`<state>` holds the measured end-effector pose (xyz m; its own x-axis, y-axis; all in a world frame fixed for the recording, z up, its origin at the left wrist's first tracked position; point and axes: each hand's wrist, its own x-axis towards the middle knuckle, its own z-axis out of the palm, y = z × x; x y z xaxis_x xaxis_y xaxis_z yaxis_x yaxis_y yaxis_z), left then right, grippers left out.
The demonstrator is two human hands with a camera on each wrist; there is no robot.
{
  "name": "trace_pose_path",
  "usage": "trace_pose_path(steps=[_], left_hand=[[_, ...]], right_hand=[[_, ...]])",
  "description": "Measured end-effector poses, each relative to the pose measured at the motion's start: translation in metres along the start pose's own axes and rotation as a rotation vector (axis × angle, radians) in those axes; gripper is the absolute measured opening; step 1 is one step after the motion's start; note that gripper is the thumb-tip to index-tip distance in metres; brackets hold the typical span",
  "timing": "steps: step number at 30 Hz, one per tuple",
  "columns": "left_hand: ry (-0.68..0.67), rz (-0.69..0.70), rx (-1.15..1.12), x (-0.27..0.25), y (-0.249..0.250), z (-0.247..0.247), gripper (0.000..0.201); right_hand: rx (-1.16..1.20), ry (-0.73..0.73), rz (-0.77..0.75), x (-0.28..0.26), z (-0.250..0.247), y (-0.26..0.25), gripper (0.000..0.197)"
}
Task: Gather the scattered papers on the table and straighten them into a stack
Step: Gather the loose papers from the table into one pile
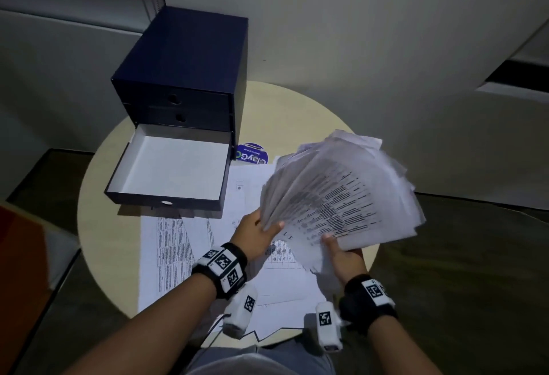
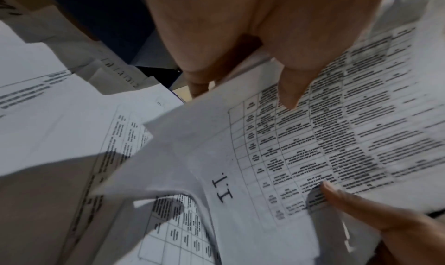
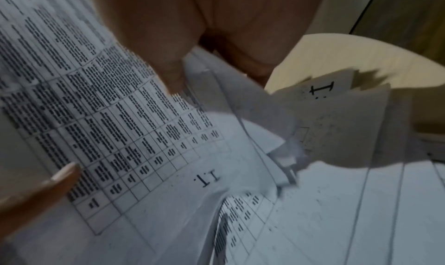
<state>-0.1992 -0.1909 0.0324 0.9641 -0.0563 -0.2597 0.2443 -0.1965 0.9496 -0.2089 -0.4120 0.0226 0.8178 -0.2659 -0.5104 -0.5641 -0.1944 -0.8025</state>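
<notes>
A thick, fanned bundle of printed papers is held above the right side of the round table. My left hand grips its left edge, thumb on top. At the bundle's near edge my right hand pinches it, thumb on top and fingers underneath. The left wrist view shows the top sheet, a printed table marked "11", under my left thumb. The same sheet fills the right wrist view. More loose sheets lie flat on the table beneath and to the left of the bundle.
A dark blue drawer box stands at the table's back left, with its bottom drawer pulled out and white inside. A round blue sticker lies beside it. An orange object sits off the table at left.
</notes>
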Motion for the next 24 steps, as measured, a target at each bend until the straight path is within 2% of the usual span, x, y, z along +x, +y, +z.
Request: trace_pose_path(steps=[2,4,7,8,9,12,15,17,19,21,24], left_hand=[[-0.023,0.019,0.108,0.005,-0.007,0.000,0.035],[0.001,-0.028,0.282,0.010,-0.027,-0.005,0.043],[0.125,-0.268,0.598,0.003,-0.062,-0.019,0.063],[0.125,-0.344,0.692,-0.003,-0.072,-0.023,0.071],[0.096,-0.383,0.766,-0.008,-0.081,-0.025,0.078],[-0.033,-0.339,0.929,-0.014,-0.098,-0.024,0.089],[-0.082,-0.367,0.961,-0.010,-0.094,-0.017,0.086],[-0.021,-0.365,0.949,-0.007,-0.086,-0.012,0.076],[0.060,-0.303,0.945,-0.002,-0.077,-0.006,0.061],[0.066,-0.273,0.904,0.003,-0.071,0.000,0.046],[0.016,-0.384,0.740,0.012,-0.066,0.008,0.044]], right_hand=[[0.008,0.083,-0.035,0.008,-0.005,0.002,0.041],[0.024,0.142,-0.007,0.013,-0.011,0.006,0.038],[0.041,0.203,0.092,0.018,-0.021,0.015,0.033],[0.029,0.212,0.111,0.020,-0.024,0.019,0.031],[0.010,0.214,0.110,0.020,-0.026,0.021,0.029],[-0.052,0.202,0.148,0.023,-0.029,0.028,0.033],[-0.132,0.158,0.219,0.028,-0.026,0.041,0.042],[-0.214,0.113,0.259,0.029,-0.023,0.049,0.042],[-0.254,0.094,0.291,0.031,-0.022,0.055,0.043],[-0.273,0.084,0.314,0.033,-0.021,0.056,0.048],[-0.263,0.066,0.341,0.032,-0.020,0.057,0.052]])
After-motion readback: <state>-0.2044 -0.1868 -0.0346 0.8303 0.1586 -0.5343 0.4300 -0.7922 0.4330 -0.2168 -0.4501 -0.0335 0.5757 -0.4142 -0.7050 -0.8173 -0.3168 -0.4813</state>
